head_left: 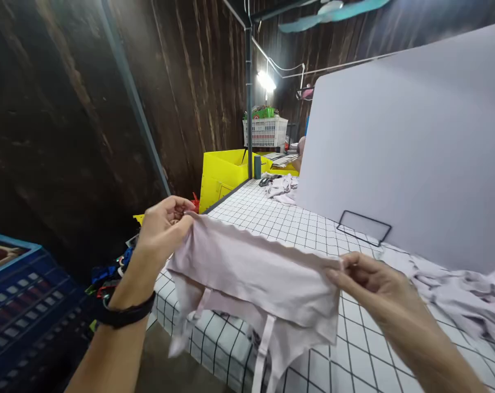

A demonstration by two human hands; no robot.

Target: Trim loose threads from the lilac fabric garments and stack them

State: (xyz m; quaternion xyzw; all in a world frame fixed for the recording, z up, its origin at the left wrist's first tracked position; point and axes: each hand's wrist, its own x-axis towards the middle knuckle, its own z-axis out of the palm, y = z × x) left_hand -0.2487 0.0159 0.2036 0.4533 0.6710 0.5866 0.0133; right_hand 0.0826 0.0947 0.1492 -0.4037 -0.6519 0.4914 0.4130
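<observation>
A pale pink bra top (255, 267) is stretched between my two hands above the table, its wavy-edged band uppermost and its narrow straps hanging down. My left hand (163, 226) pinches one end of the band. At the other end, my right hand (372, 278) grips the band's corner between thumb and fingers. The fabric between them is pulled nearly straight, sloping down to the right. Lower parts of the top dangle over the table's near edge.
The table (267, 218) wears a white checked cover. Pale garments (464, 300) lie at right, with more (283, 186) farther back. A large white board (406, 142) stands on the right behind a black wire stand (364, 228). A yellow bin (222, 177) and blue crate (30, 305) stand left.
</observation>
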